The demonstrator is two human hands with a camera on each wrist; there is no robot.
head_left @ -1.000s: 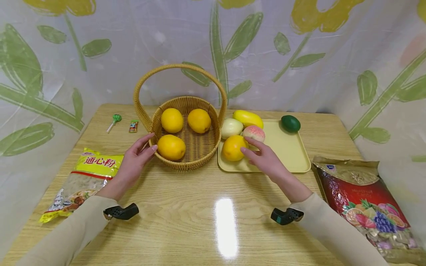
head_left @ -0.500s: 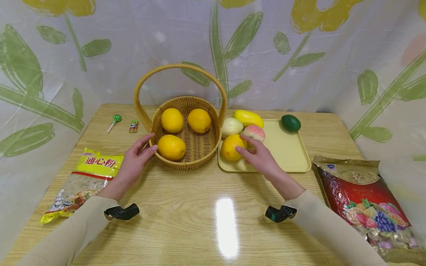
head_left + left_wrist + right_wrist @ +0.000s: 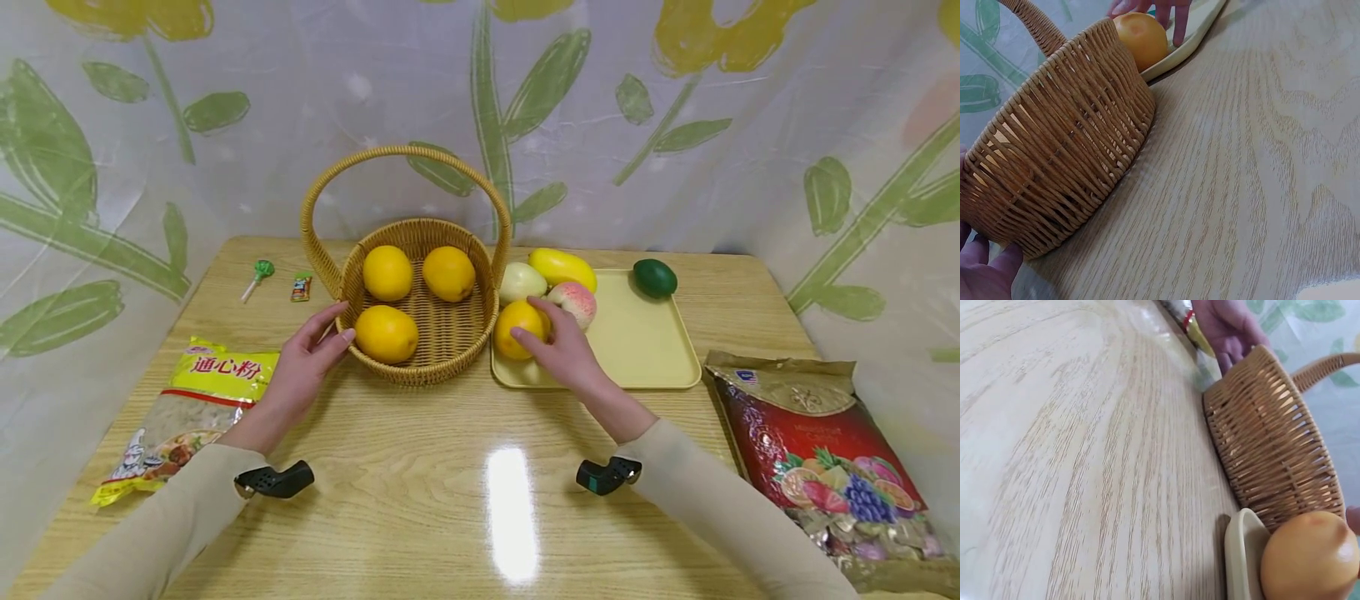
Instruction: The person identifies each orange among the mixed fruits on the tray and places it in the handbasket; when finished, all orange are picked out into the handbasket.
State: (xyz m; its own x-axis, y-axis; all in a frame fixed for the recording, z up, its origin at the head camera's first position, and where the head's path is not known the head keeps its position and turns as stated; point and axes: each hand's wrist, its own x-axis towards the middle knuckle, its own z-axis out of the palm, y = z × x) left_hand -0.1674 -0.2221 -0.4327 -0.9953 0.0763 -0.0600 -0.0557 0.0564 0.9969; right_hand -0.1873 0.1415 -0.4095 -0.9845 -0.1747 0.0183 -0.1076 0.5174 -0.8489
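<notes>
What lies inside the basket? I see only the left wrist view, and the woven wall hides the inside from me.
Observer: Three yellow-orange fruits lie inside the basket.
Operator: Whose fingers do I see behind the orange fruit on the tray?
Observer: They belong to the right hand, which curves over that orange fruit.
Operator: Which other things lie on the tray?
Observer: On the tray lie a pale fruit, a long yellow fruit and a peach.

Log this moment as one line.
left hand: steadies basket | right hand: grips orange on tray
</notes>
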